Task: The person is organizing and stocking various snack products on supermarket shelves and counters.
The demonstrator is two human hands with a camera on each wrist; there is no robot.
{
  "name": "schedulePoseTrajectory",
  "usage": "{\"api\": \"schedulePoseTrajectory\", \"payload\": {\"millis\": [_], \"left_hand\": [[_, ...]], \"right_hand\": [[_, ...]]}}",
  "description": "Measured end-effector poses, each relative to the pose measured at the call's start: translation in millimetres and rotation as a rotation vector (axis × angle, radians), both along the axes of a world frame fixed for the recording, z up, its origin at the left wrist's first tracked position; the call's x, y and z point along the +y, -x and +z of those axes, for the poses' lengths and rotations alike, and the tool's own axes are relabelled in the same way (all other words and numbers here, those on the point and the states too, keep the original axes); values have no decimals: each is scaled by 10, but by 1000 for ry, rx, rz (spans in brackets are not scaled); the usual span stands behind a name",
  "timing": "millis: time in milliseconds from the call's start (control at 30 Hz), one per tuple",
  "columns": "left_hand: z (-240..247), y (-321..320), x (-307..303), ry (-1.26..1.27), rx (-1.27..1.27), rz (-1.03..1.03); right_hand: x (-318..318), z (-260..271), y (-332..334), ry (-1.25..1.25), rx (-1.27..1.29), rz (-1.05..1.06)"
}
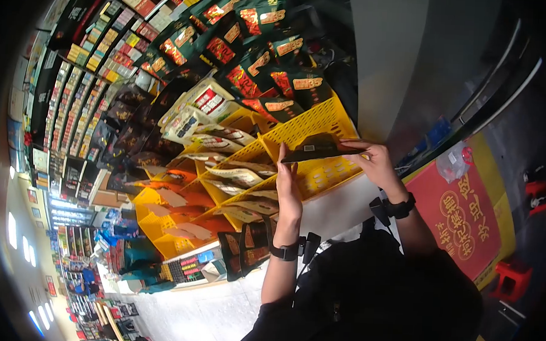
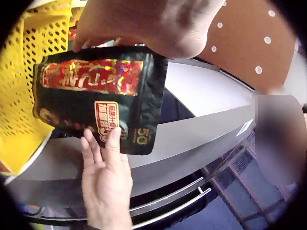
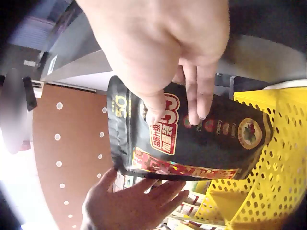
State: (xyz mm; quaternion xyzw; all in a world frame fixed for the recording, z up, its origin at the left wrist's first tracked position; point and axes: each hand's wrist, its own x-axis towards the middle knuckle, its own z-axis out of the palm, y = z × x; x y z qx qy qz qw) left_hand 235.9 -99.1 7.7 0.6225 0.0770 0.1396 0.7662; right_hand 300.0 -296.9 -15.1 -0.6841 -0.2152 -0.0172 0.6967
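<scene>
A dark stand-up pouch (image 1: 313, 149) with a red and gold label is held between the two hands, nearly edge-on in the head view. Its printed face (image 2: 72, 103) shows in the left wrist view. My right hand (image 1: 375, 167) grips one long side, its thumb and some fingers lying on the printed face (image 3: 220, 143) in the right wrist view. My left hand (image 1: 289, 192) rests against the opposite long side, fingers (image 3: 163, 194) stretched out along that edge. The pouch is over the end compartment of a yellow perforated bin (image 1: 296, 132).
Similar dark green pouches (image 1: 249, 78) stand in rows behind the bin. White packets (image 1: 193, 115) and orange packets (image 1: 190, 194) fill other compartments. Packed shelves (image 1: 75, 101) line the left. A red and yellow printed board (image 1: 460, 209) and a red stool (image 1: 512, 280) are at right.
</scene>
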Motion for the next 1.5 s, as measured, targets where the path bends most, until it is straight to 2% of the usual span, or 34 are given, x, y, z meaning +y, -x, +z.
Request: {"api": "schedulePoseTrajectory", "payload": {"millis": [100,200,267,400,467,600,667,733,800,867,933,1033,1067,1133,1200,1267,1333,1400,1467,1500], "left_hand": [[42,-219,33,-6,128,64],[49,-387,123,4,174,14],[0,-506,135,60,215,32],[0,-537,108,33,185,-14],[48,-435,90,-2,155,-43],[175,-52,33,-137,175,-28],[245,263,0,-187,217,-60],[178,622,29,-221,238,-95],[138,1004,63,-300,258,-127],[149,1365,106,-350,353,-187],[222,1654,161,-358,470,-247],[261,2028,270,-398,497,-148],[302,2127,312,-486,569,-112],[300,2301,363,-572,638,-69],[213,2511,373,-866,786,-69],[247,2639,373,-907,806,-29],[311,2720,350,-842,902,99],[106,2746,373,-806,976,189],[-80,2732,347,-1067,834,554],[-109,2698,386,-1027,766,552]], "right_hand": [[93,-107,-96,-22,-29,-26],[214,-196,-172,-52,-67,-87],[255,-292,-211,47,144,-156],[354,-385,-292,169,172,-216],[439,-488,-346,32,113,-342],[461,-367,-306,118,108,-418],[420,-450,-236,216,139,-362],[424,-702,-171,-54,86,-405],[353,-813,-53,-34,94,-355],[328,-832,99,-80,207,-335],[354,-851,261,-81,218,-269],[455,-721,496,40,260,-36],[525,-665,557,42,266,-18],[708,-527,672,216,186,193],[904,-439,780,183,171,282],[1071,-374,867,254,145,505],[1201,-297,972,288,140,564],[1284,-257,1012,317,130,634],[1345,-241,1034,497,116,704],[1362,-249,1050,515,144,723]]}}
